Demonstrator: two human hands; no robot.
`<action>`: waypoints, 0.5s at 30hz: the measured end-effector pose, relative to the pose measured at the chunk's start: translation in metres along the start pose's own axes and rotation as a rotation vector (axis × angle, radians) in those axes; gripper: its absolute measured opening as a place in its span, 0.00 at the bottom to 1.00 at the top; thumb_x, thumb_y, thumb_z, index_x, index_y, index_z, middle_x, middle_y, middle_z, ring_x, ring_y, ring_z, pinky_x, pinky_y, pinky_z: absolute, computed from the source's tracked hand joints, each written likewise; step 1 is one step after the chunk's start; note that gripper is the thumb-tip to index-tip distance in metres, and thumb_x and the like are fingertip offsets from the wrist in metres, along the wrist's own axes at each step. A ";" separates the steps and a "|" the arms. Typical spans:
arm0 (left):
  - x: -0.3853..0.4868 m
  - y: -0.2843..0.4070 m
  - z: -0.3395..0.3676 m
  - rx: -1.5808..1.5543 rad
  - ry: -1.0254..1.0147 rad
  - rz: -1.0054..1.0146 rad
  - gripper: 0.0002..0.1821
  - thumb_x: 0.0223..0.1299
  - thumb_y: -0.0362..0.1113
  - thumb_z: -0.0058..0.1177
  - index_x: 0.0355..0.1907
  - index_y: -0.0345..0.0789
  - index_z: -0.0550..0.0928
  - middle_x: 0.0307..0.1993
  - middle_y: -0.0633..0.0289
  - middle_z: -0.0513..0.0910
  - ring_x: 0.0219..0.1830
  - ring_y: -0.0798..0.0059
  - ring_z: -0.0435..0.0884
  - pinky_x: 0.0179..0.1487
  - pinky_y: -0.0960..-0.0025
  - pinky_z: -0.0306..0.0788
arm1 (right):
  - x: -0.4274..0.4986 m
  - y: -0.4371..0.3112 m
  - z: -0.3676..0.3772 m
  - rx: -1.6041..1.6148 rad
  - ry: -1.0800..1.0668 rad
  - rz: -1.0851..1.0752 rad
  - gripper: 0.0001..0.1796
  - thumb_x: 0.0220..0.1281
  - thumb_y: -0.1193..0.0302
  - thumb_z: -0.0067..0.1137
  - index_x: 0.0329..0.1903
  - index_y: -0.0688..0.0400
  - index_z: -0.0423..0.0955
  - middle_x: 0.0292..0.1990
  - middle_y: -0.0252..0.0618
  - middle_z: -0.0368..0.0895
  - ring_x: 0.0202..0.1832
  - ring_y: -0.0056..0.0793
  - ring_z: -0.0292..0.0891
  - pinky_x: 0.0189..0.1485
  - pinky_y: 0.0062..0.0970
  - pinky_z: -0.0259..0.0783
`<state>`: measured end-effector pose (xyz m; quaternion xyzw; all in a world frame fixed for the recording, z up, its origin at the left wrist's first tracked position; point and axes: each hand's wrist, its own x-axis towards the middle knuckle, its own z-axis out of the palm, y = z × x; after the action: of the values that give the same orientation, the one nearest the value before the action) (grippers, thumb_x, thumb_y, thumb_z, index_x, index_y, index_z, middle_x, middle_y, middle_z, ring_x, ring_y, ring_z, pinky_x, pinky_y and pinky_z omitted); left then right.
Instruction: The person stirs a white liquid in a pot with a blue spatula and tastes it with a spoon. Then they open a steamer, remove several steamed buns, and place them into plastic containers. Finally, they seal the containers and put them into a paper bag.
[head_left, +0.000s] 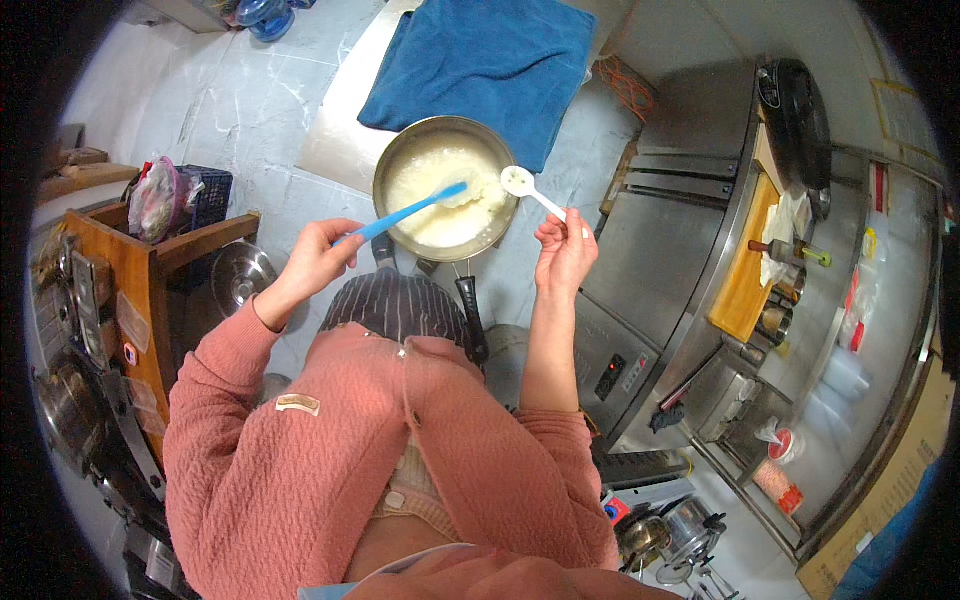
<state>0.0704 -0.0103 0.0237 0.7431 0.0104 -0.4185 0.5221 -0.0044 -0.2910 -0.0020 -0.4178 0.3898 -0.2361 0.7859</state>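
Observation:
A metal pan (384, 225) holds a pale, lumpy, creamy mass (439, 169), and its dark handle points toward me. My left hand (322, 251) grips a blue spatula (409, 215) whose far end rests in the mass. At the pan's right rim, my right hand (566, 247) holds a white plastic slotted spoon (519, 180), its bowl raised over the edge with bits of pale stuff on it. A black-handled utensil (466, 289) with metal prongs lies just below the pan, near my striped dark apron.
Beyond the pan, a folded blue towel (480, 67) lies over a pale metallic sheet (337, 124). At left stand a wooden frame (154, 262) and a dark blue crate (216, 187); a metal lid (241, 274) is beside them. A stainless steel counter (697, 292) bears a wooden board (742, 289) at right.

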 end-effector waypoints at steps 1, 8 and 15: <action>0.001 -0.001 0.000 0.001 -0.005 0.013 0.11 0.53 0.34 0.45 0.36 0.29 0.74 0.14 0.69 0.71 0.13 0.89 0.64 0.14 0.84 0.56 | 0.000 0.000 0.000 -0.003 0.007 -0.001 0.09 0.55 0.71 0.47 0.29 0.65 0.67 0.20 0.41 0.73 0.16 0.24 0.70 0.17 0.21 0.70; 0.014 -0.006 0.004 0.029 -0.053 0.052 0.12 0.54 0.35 0.44 0.38 0.30 0.74 0.14 0.70 0.70 0.13 0.90 0.62 0.14 0.84 0.54 | 0.000 0.000 -0.002 -0.003 0.024 0.016 0.09 0.55 0.70 0.47 0.28 0.65 0.67 0.20 0.41 0.73 0.17 0.23 0.70 0.17 0.20 0.70; 0.027 -0.016 0.004 -0.137 -0.126 0.005 0.12 0.56 0.35 0.42 0.40 0.31 0.73 0.16 0.72 0.68 0.13 0.90 0.59 0.15 0.86 0.51 | 0.000 0.001 -0.004 0.013 0.007 0.008 0.09 0.56 0.71 0.46 0.29 0.66 0.68 0.20 0.41 0.73 0.16 0.23 0.70 0.17 0.19 0.71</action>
<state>0.0784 -0.0179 -0.0063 0.6780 0.0043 -0.4612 0.5723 -0.0081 -0.2923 -0.0041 -0.4102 0.3927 -0.2368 0.7883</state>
